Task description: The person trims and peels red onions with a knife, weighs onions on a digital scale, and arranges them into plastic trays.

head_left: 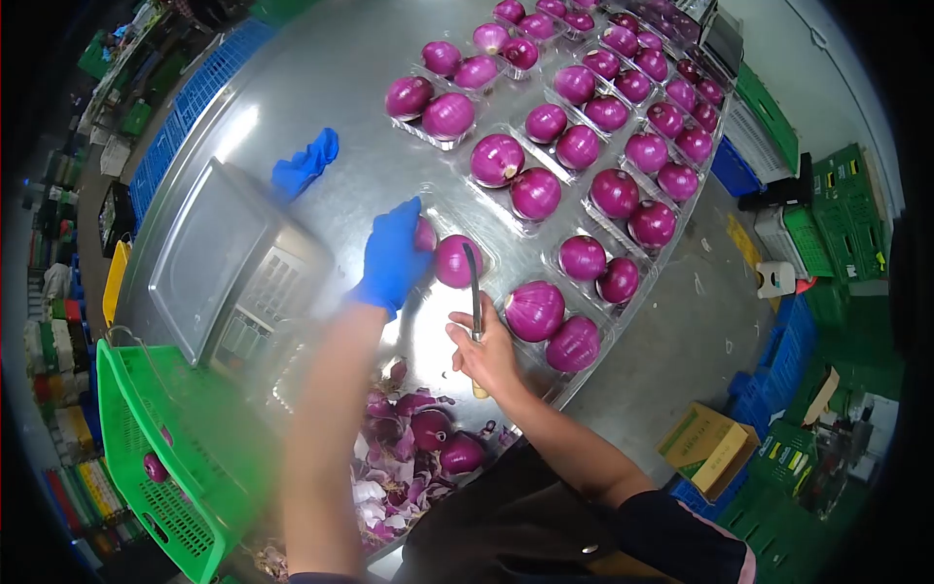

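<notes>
The left hand [391, 255], covered by a blue glove, is laid over a red onion [425, 235] in a clear tray [428, 195], with its fingers curved onto the onion. Beside that onion, a second onion [453, 265] is held in the same tray. By the bare right hand [486, 352], kept apart from the left, a curved knife [475, 307] is gripped, its blade raised in front of the second onion; whether the two are touching cannot be told. Trays of paired onions [533, 311] are lined up on the metal desk [360, 58]. A loose blue glove [306, 165] is seen near a scale [255, 310]. Peeled skins [389, 467] are heaped near the desk's edge, with unpacked onions [461, 453] among them, and a green basket [185, 467] is placed alongside.
</notes>
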`<state>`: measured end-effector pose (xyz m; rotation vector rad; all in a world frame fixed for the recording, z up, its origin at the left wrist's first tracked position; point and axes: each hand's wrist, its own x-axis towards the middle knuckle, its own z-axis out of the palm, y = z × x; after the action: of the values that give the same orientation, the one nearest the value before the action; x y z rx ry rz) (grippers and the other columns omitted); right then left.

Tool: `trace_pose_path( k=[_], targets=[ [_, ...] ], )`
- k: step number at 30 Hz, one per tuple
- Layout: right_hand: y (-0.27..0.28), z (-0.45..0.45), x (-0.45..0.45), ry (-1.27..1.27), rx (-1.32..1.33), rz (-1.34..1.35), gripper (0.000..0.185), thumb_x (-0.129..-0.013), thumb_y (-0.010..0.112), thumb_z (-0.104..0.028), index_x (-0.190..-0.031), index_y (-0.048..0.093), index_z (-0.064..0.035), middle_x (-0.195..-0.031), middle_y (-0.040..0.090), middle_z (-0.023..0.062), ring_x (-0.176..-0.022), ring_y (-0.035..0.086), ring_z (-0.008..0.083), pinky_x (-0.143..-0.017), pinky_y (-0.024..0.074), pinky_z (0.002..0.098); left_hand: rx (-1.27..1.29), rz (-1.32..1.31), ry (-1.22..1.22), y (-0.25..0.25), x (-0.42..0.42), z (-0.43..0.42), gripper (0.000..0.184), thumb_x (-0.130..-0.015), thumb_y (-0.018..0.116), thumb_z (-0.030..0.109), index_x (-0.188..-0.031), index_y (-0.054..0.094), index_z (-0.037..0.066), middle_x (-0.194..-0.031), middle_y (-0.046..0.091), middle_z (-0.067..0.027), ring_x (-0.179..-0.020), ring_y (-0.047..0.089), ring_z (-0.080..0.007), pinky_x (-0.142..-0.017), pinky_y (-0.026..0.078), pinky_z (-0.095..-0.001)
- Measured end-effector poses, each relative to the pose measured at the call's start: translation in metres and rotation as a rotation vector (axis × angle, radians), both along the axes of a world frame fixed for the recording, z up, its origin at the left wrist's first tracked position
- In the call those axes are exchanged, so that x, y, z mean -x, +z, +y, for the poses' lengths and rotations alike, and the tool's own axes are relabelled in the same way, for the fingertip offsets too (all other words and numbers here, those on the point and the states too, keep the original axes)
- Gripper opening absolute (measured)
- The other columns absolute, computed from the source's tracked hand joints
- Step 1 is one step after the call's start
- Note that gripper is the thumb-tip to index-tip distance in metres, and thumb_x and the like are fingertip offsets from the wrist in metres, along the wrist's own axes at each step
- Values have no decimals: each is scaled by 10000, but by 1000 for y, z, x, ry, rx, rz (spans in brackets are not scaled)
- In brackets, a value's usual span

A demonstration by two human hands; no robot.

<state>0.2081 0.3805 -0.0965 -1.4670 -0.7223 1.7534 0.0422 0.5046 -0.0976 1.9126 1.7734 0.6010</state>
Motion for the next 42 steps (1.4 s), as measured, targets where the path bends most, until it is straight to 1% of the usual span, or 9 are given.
trace_pose_path(
  k=[6, 10, 14, 15, 18, 24, 30, 37, 42],
  targets=[
    [4, 19, 11, -46, -49, -111, 805, -926, 632, -110, -1504, 109, 95, -897, 651, 153, -456, 586, 149, -412, 448, 302, -126, -206, 108, -6, 67, 19, 657, -757, 673, -38, -1384, 562, 125, -1263, 635, -146, -1072, 635, -223, -923, 514, -325],
    [1, 26, 16, -70, -60, -182, 792, -924, 625, -61, -1512, 114, 83, -848, 633, 142, -461, 572, 137, -415, 450, 298, 173, -252, 214, -42, 80, 29, 570, -802, 644, -11, -1362, 571, 71, -1239, 656, -145, -1012, 655, -228, -893, 521, -333],
    [0, 24, 23, -119, -61, -168, 786, -909, 604, -26, -1531, 128, 39, -820, 669, 119, -462, 532, 103, -409, 419, 269, 472, -342, 286, -33, 69, 36, 243, -821, 634, -12, -1056, 695, -19, -953, 718, -132, -732, 653, -171, -650, 543, -312],
    [2, 24, 25, -124, -55, -149, 787, -903, 598, -17, -1536, 132, 28, -810, 680, 111, -462, 521, 93, -408, 410, 261, 357, -421, 283, -19, 65, 27, 142, -826, 621, -21, -946, 697, -28, -823, 692, -100, -632, 618, -138, -550, 510, -296],
    [7, 25, 32, -103, -72, -87, 778, -902, 550, 5, -1556, 132, -44, -829, 701, 111, -414, 429, 32, -356, 321, 202, 316, -368, 338, -5, 81, 22, 168, -811, 610, -33, -959, 689, -29, -781, 667, -86, -623, 615, -138, -559, 508, -288],
    [47, 66, 69, 155, -385, -27, 749, -874, 500, 35, -1552, 197, -64, -771, 687, 93, -420, 431, 34, -361, 307, 207, 65, -648, 540, 70, 156, -41, 212, -802, 583, -23, -998, 663, -34, -901, 698, -112, -657, 639, -158, -584, 544, -285],
    [84, 132, 167, 526, -519, -100, 677, -796, 596, -92, -1429, 413, 62, -712, 676, 127, -627, 674, 166, -579, 503, 291, -194, -762, 914, 103, 228, -88, 160, -836, 595, -1, -983, 642, -44, -977, 719, -144, -662, 643, -169, -601, 551, -295],
    [72, 160, 265, 632, -618, -136, 658, -771, 629, -123, -1370, 477, 103, -764, 694, 193, -637, 691, 207, -658, 550, 337, -260, -571, 1020, 64, 313, -109, 163, -877, 636, 47, -1008, 645, -50, -971, 715, -170, -653, 667, -216, -618, 557, -318],
    [62, 160, 275, 657, -622, -154, 588, -869, 652, -235, -1351, 518, 74, -727, 690, 115, -659, 667, 145, -642, 519, 301, -254, -923, 1033, 60, 310, -126, 268, -893, 672, 179, -1060, 640, -29, -919, 699, -134, -655, 669, -220, -582, 545, -319]
  ],
)
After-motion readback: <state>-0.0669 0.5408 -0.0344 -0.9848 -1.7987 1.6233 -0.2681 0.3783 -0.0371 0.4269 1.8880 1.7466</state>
